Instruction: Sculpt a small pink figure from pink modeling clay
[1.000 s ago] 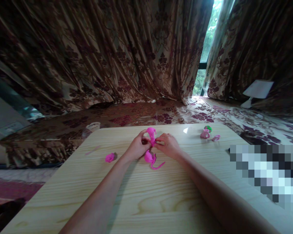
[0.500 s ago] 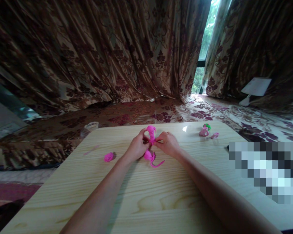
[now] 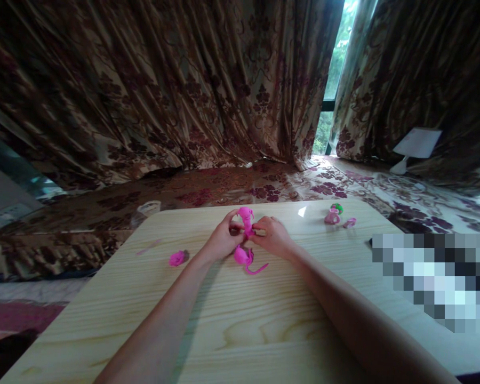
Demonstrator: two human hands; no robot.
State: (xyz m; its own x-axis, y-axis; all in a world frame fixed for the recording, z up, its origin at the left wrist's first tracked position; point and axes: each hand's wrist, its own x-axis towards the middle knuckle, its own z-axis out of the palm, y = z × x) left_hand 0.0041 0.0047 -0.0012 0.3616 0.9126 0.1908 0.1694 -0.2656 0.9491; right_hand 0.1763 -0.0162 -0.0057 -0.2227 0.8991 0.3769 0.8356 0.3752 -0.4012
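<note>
A bright pink modelling clay figure (image 3: 246, 220) with a rounded top stands upright between my two hands on the wooden table (image 3: 232, 312). My left hand (image 3: 223, 236) is curled round its left side, thumb and fingers closed on it. From the right, my right hand (image 3: 275, 234) pinches the lower part of the figure with its fingertips. Just in front of it lies a rounded pink clay piece (image 3: 241, 256) with a long thin curved tail. Fingers hide part of the figure's base. To the left sits a separate pink clay lump (image 3: 176, 258).
A small pink pot-like object (image 3: 332, 216), a green item (image 3: 337, 208) and a pink ring-shaped piece (image 3: 349, 223) are at the table's back right. A clear container (image 3: 146, 212) stands beyond the back left corner. A white lamp (image 3: 416, 144) is farther right.
The top of the clay figure has shifted slightly left, and my left hand has moved a little left with it. Both hands keep their hold; the view has shifted slightly.
</note>
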